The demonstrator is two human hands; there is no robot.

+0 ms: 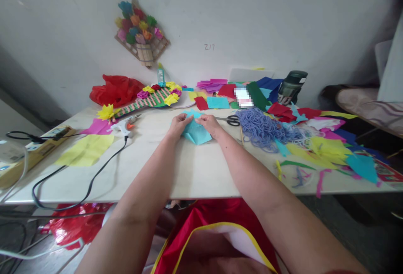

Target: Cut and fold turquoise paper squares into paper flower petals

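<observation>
A light-blue sheet of crepe paper is held up just above the table between my two hands. My left hand pinches its upper left part, thumb on top. On the upper right part, my right hand pinches the paper with thumb and fingers. Its lower edge hangs down in a loose point, creased in the middle. Black-handled scissors lie just right of my right hand, their blades partly hidden behind it. Further left rests a white hot glue gun with an orange trigger.
A fan-shaped craft with paper flowers lies at the back left. Blue yarn, paper scraps and a dark bottle crowd the right. A power strip and the glue gun's cord occupy the left.
</observation>
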